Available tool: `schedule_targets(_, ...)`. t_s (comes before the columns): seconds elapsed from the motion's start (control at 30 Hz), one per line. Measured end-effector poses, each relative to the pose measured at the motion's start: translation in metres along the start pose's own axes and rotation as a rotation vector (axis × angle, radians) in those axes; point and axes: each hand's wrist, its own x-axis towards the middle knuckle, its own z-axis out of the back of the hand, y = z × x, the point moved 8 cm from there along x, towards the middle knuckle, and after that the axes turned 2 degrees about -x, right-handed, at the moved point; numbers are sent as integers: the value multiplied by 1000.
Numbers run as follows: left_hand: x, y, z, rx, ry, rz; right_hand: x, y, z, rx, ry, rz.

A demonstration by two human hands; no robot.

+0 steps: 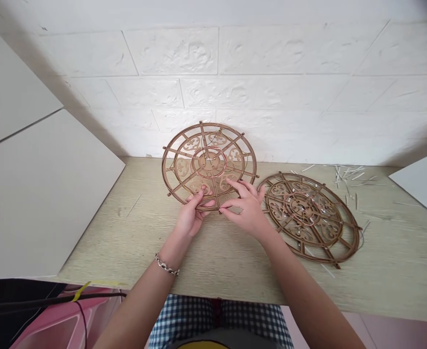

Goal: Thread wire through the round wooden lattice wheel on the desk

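A round bronze-coloured openwork frame (209, 165), with spokes and scroll-shaped cutouts, is tilted up in front of the white wall. Reddish and dark wires run around and across its middle. My left hand (193, 213) grips the lower rim, thumb in front. My right hand (245, 208) pinches near a small tab at the bottom of the rim; whatever lies between thumb and finger is too small to make out. Beside my right hand, a second frame of the same kind (320, 230) lies on the table, with wires at its centre.
Thin white strips (351, 174) are scattered at the table's back right. White panels (86, 194) stand at the left, and another panel (424, 182) at the right. A pink plastic object (64, 325) and a black cable (53, 301) are below the table's front left edge.
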Motion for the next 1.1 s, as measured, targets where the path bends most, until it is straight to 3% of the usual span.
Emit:
schedule_targets(0.13, 1, 1, 1, 24, 6, -1, 0, 4, 1, -36, -29, 29)
schedule_targets(0.4, 1, 3, 2, 93, -9, -16, -11, 34, 4, -317, -47, 278)
schedule_targets(0.63, 1, 1, 0, 52, -22, -21, -6, 19, 3, -125, 5, 106)
schedule_targets(0.73, 1, 0, -1, 33, -14, -24, -2, 12, 18, -57, -67, 90)
schedule_targets(0.87, 1, -2, -1, 32, -1, -58, -2, -10, 51, 100, -379, -91)
schedule_targets(0.97, 2, -1, 0, 59, 2, -60, -12, -47, 63, 428, -631, -385)
schedule_targets(1.03, 2, -2, 0, 60, 9, -64, -19, -75, 54, 745, -691, -634)
schedule_targets(1.1, 2, -2, -1, 59, 24, -67, -21, -95, 40, 1067, -645, -848)
